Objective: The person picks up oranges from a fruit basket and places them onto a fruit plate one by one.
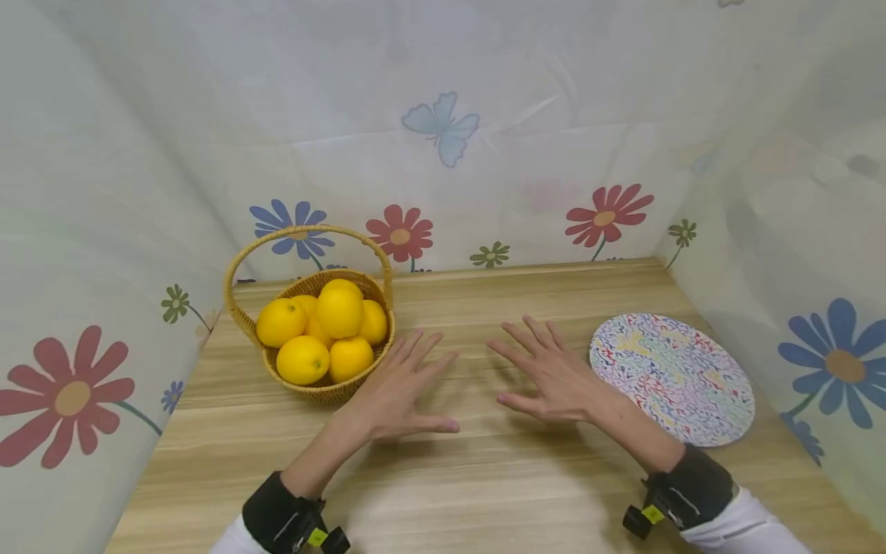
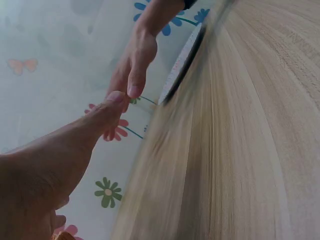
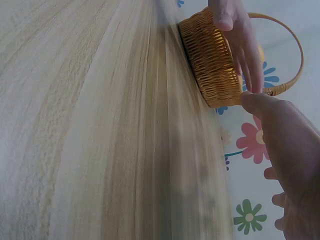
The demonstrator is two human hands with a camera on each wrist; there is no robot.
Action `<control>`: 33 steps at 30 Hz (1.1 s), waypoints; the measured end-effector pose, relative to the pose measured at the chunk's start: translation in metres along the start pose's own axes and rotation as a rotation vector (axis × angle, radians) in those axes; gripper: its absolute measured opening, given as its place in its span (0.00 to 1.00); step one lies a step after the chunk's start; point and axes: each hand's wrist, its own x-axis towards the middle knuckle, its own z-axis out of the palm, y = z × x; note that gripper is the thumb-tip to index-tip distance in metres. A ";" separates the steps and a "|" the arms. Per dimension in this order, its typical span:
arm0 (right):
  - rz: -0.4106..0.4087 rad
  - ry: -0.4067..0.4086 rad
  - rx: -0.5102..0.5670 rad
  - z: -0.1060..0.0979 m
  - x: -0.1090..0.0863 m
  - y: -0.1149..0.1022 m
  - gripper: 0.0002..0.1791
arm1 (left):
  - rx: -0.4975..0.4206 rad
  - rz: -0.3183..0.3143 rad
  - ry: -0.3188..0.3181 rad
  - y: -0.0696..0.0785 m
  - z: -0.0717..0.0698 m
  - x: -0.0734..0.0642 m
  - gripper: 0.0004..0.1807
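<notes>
Left fingers (image 1: 432,423) spread just beside the lemon basket (image 1: 328,395).

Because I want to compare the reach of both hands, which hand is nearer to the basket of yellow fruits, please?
Left. The left hand is just right of the basket in the head view; the right hand is farther right, closer to the patterned disc.

I see a basket (image 1: 331,395) of woven wicker, ribbed and rough. The lemons (image 1: 340,308) look smooth with a soft sheen, the disc (image 1: 671,377) matt, the worktop (image 1: 477,492) wood-grained and satiny. My wristbands (image 1: 701,475) seem dull fabric; my sleeves (image 1: 747,529), plain cloth; the backdrop sheet (image 1: 526,61), creased.
</notes>
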 end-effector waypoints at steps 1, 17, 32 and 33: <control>0.001 0.003 0.003 0.000 0.000 0.000 0.47 | -0.003 0.005 0.031 0.000 -0.002 -0.002 0.59; -0.109 0.049 0.056 -0.013 0.023 -0.040 0.50 | -0.082 0.162 0.906 -0.053 -0.056 -0.068 0.34; -0.225 0.024 0.121 -0.016 0.081 -0.091 0.49 | -0.455 -0.493 1.096 -0.136 -0.090 -0.102 0.29; -0.230 0.017 0.122 -0.017 0.085 -0.094 0.49 | -0.514 -0.520 1.071 -0.139 -0.092 -0.102 0.28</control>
